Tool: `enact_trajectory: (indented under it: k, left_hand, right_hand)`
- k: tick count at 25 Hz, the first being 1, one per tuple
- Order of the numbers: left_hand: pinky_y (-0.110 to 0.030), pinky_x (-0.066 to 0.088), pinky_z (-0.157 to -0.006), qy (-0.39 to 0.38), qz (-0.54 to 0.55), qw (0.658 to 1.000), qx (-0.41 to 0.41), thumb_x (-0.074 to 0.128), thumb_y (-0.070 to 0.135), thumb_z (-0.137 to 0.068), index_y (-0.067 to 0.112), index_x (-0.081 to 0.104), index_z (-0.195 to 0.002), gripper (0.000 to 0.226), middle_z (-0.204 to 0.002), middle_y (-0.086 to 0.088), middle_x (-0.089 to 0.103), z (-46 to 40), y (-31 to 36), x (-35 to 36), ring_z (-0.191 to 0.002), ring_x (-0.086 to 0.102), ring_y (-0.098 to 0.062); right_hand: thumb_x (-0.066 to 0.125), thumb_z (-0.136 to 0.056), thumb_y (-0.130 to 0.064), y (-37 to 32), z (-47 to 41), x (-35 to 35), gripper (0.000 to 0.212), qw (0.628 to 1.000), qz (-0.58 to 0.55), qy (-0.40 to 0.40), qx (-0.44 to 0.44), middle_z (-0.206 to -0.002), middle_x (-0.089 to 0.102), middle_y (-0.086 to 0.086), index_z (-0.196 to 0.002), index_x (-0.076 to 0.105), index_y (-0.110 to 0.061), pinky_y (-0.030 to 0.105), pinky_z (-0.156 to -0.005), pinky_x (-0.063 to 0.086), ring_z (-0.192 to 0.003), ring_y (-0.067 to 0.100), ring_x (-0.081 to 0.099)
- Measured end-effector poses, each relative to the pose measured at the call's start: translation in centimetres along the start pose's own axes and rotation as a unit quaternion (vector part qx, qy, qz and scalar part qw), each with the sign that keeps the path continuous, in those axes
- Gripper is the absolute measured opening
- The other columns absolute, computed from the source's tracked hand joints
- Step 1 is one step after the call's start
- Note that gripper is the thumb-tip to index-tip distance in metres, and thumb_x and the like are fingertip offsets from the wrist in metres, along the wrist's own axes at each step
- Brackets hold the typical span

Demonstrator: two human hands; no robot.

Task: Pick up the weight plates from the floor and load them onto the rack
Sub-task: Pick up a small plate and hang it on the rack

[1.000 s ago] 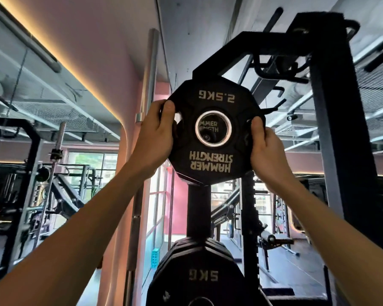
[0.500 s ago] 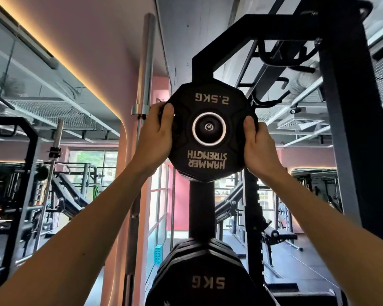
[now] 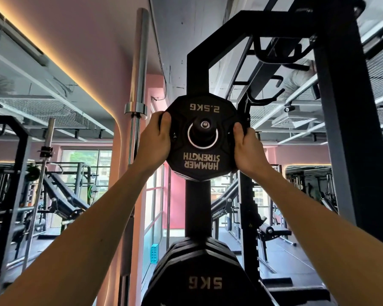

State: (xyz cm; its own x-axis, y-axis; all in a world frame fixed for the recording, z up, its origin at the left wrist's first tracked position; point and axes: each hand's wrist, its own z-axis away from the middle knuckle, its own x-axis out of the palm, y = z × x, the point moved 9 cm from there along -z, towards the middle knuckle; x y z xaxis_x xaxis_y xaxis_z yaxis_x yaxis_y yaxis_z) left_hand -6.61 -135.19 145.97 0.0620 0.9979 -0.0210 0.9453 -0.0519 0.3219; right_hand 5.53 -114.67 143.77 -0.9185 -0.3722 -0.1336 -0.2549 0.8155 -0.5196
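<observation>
Both hands hold a black twelve-sided rubber 2.5 kg weight plate, its white lettering upside down, against the upright of a black steel storage rack. The left hand keeps its grip on the plate's edge at 9 o'clock, thumb over the front face and fingers curled behind; the right hand grips the edge at 3 o'clock the same way.

The change is at the centre. A second ago the plate's silver-ringed hole stood in open air in front of the rack, and half a second ago the tip of the peg only showed inside it. Now the black round storage peg with its small metal end cap pokes out through the hole, toward 12 o'clock within the ring. The plate is threaded onto the peg and looks to hang from it, though both hands have not let go.

This plate appears all but loaded; what seems left is to push it back to the upright and release.

Directly below, at 6 o'clock, a stack of black rubber 5 kg plates already sits on a lower peg. At 10 o'clock of the plate a chrome barbell stands upright beside the pink wall.
</observation>
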Motion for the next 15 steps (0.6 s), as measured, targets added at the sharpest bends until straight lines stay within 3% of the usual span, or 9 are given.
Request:
enact_trajectory:
  k: [2, 4, 6, 9, 12, 15]
  left_hand:
    - [-0.025, 0.034, -0.075, 0.017, -0.121, 0.993, -0.006, 0.027, 0.043, -0.105, 0.017, 0.056, -0.123, 0.043, -0.110, -0.003, 0.051, 0.3, 0.4, -1.2, -0.097, 0.052, -0.020]
    - [-0.029, 0.033, -0.080, 0.045, -0.213, 0.976, -0.010, 0.030, 0.046, -0.103, 0.023, 0.058, -0.123, 0.041, -0.120, -0.010, 0.044, 1.0, 1.1, -3.1, -0.098, 0.052, -0.026]
    - [-0.030, 0.034, -0.080, 0.052, -0.206, 0.977, -0.008, 0.035, 0.046, -0.101, 0.020, 0.057, -0.121, 0.040, -0.125, -0.010, 0.046, 1.8, 2.1, -4.0, -0.094, 0.053, -0.024]
    - [-0.032, 0.038, -0.076, 0.042, -0.182, 0.982, -0.005, 0.041, 0.046, -0.099, 0.016, 0.055, -0.109, 0.034, -0.114, -0.007, 0.055, 2.2, 3.9, -4.3, -0.087, 0.054, -0.019]
    - [-0.040, 0.050, -0.075, -0.003, -0.172, 0.985, 0.002, 0.041, 0.046, -0.098, 0.018, 0.054, -0.099, 0.031, -0.099, -0.005, 0.061, 2.1, 4.6, -3.3, -0.086, 0.060, -0.023]
    - [-0.036, 0.040, -0.070, -0.054, -0.201, 0.978, -0.010, 0.040, 0.043, -0.099, 0.015, 0.053, -0.094, 0.031, -0.096, -0.009, 0.060, 2.5, 4.1, -1.0, -0.086, 0.058, -0.027]
  right_hand:
    - [0.026, -0.102, -0.053, -0.5, 0.6, -0.4, 0.058, 0.998, 0.057, -0.027, 0.016, -0.108, 0.056, 0.014, -0.127, 0.036, -0.002, 0.031, -0.059, 0.043, -0.074, 0.023, 0.059]
    - [0.029, -0.100, -0.056, -1.6, 1.0, -1.7, 0.061, 0.994, 0.108, -0.009, -0.004, -0.110, 0.060, 0.019, -0.128, 0.029, -0.002, 0.043, -0.073, 0.051, -0.084, 0.035, 0.063]
    - [0.029, -0.099, -0.059, -2.9, 1.7, -3.0, 0.057, 0.988, 0.149, 0.017, -0.031, -0.106, 0.062, 0.018, -0.122, 0.035, -0.006, 0.051, -0.085, 0.049, -0.095, 0.040, 0.062]
    - [0.031, -0.100, -0.056, -4.7, 2.6, -3.4, 0.045, 0.979, 0.196, 0.008, -0.047, -0.095, 0.061, 0.009, -0.100, 0.047, -0.015, 0.044, -0.082, 0.047, -0.093, 0.035, 0.060]
    - [0.041, -0.100, -0.047, -5.8, 3.4, -2.5, 0.032, 0.975, 0.214, -0.029, -0.050, -0.095, 0.064, 0.007, -0.091, 0.050, -0.018, 0.040, -0.078, 0.045, -0.093, 0.031, 0.060]
    - [0.044, -0.100, -0.042, -5.3, 3.6, -0.7, 0.031, 0.971, 0.222, -0.081, -0.044, -0.098, 0.065, 0.013, -0.090, 0.051, -0.014, 0.043, -0.081, 0.049, -0.094, 0.035, 0.061]
